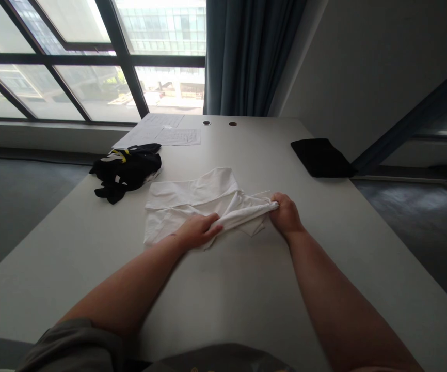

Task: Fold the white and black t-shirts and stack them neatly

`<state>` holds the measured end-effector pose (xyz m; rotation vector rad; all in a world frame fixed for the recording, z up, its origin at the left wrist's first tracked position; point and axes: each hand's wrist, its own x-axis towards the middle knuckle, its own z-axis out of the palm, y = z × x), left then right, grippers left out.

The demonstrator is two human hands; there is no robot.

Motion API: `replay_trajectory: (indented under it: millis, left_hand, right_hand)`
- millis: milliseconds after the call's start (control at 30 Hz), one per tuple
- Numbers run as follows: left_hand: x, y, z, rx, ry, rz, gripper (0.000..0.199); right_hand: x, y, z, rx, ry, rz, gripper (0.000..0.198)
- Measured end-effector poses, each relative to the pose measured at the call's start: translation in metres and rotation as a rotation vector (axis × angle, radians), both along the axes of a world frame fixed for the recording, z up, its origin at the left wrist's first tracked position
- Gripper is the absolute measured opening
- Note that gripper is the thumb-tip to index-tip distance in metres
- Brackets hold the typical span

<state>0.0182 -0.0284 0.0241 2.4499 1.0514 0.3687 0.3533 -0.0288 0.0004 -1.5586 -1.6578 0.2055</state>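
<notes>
A white garment (192,191), partly folded and creased, lies on the middle of the white table. My left hand (198,230) is closed on its near edge, thumb on top of the cloth. Farther right, my right hand (285,212) pinches a corner of the same garment. Between the two hands the cloth is pulled into a taut, bunched strip, with a loose flap hanging below it near the right hand. The garment's exact kind cannot be made out.
A heap of black clothing (130,168) with yellow and white bits lies at the table's left edge. Paper sheets (179,136) are behind it. A folded black cloth (322,157) sits at the right edge. Two round holes pierce the far end of the table (262,134).
</notes>
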Motion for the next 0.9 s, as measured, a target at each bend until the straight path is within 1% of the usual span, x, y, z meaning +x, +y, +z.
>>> replay_trajectory:
  millis: [67, 133, 167, 200, 267, 300, 333, 400, 433, 500, 567, 667, 700, 800, 833, 900]
  left_hand:
    - [0.001, -0.001, -0.001, -0.001, -0.004, 0.025, 0.038]
    - [0.001, 0.0, -0.003, 0.005, -0.047, 0.091, 0.041]
    - [0.001, 0.001, -0.004, 0.022, -0.077, 0.131, 0.039]
    - [0.0, 0.003, -0.006, 0.051, -0.111, 0.174, 0.036]
    - [-0.002, 0.009, -0.01, 0.12, -0.173, 0.27, 0.028]
    - [-0.003, 0.012, -0.012, 0.146, -0.194, 0.326, 0.028]
    - [-0.004, 0.015, -0.013, 0.159, -0.204, 0.386, 0.03]
    - [-0.005, 0.019, -0.016, 0.153, -0.183, 0.513, 0.037]
    - [-0.005, 0.02, -0.018, 0.141, -0.153, 0.569, 0.041]
    - [-0.005, 0.021, -0.019, 0.115, -0.069, 0.637, 0.049]
    - [-0.003, 0.021, -0.02, 0.095, 0.008, 0.62, 0.054]
    - [-0.003, 0.021, -0.022, 0.091, 0.083, 0.519, 0.055]
    - [-0.003, 0.021, -0.022, 0.095, 0.096, 0.492, 0.055]
    - [-0.004, 0.022, -0.024, 0.107, 0.104, 0.461, 0.053]
    - [-0.004, 0.022, -0.024, 0.112, 0.099, 0.456, 0.053]
    - [-0.005, 0.022, -0.025, 0.122, 0.084, 0.451, 0.052]
  right_hand:
    - [0.005, 0.002, -0.004, 0.042, 0.046, -0.094, 0.015]
    - [0.006, 0.004, -0.008, 0.075, 0.09, -0.138, 0.006]
    - [0.006, 0.005, -0.01, 0.077, 0.113, -0.148, 0.015]
    - [0.005, 0.006, -0.012, 0.059, 0.139, -0.149, 0.029]
    - [0.003, 0.008, -0.013, -0.023, 0.197, -0.133, 0.053]
    - [0.002, 0.008, -0.013, -0.067, 0.222, -0.111, 0.058]
    - [0.001, 0.008, -0.013, -0.101, 0.242, -0.08, 0.056]
    - [-0.001, 0.007, -0.011, -0.153, 0.269, -0.007, 0.043]
    - [-0.002, 0.006, -0.01, -0.178, 0.28, 0.022, 0.037]
    - [-0.003, 0.006, -0.009, -0.226, 0.291, 0.062, 0.033]
    - [-0.004, 0.005, -0.008, -0.245, 0.275, 0.102, 0.032]
    - [-0.007, 0.003, -0.007, -0.233, 0.227, 0.196, 0.033]
    - [-0.008, 0.002, -0.006, -0.232, 0.22, 0.234, 0.037]
    - [-0.012, -0.002, -0.002, -0.24, 0.203, 0.375, 0.058]
    - [-0.013, -0.003, -0.001, -0.246, 0.189, 0.412, 0.063]
    - [-0.015, -0.004, 0.002, -0.252, 0.152, 0.441, 0.064]
